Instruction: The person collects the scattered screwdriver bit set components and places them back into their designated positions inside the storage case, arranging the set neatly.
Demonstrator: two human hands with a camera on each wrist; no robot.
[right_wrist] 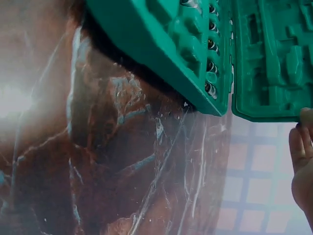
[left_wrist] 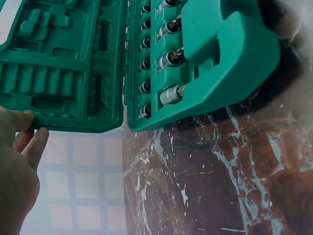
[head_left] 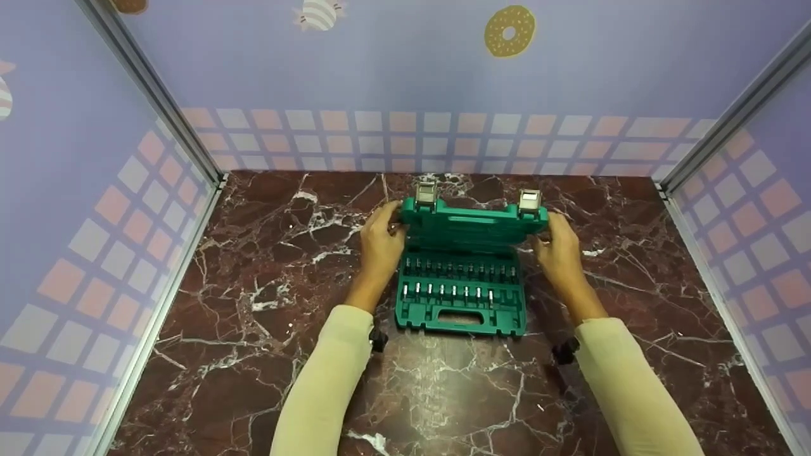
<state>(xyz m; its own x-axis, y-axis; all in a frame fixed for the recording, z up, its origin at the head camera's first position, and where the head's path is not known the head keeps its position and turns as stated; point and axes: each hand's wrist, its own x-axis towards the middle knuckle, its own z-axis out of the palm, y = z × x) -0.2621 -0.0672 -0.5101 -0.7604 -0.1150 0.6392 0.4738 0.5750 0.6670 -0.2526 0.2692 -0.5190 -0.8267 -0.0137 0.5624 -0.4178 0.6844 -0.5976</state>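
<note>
A green plastic socket case [head_left: 415, 316] lies on the marbled table, its hinged lid [head_left: 475, 218] raised at the back. Two rows of metal socket bits [head_left: 453, 292] sit in the base, which has a handle slot at the front. Two metal latches [head_left: 426, 192] stand on the lid's upper edge. My left hand [head_left: 383, 244] pinches the lid's left edge between thumb and fingers, seen closer in the left wrist view on the lid [left_wrist: 73, 110]. The right hand [head_left: 559, 247] pinches the lid's right edge; in the right wrist view its thumb lies on the lid [right_wrist: 266, 110].
The dark red marbled tabletop [head_left: 266, 272] surrounds the case. A lilac back wall [head_left: 405, 69] with a checked band rises behind it. Side panels with metal frame posts [head_left: 152, 95] stand left and right.
</note>
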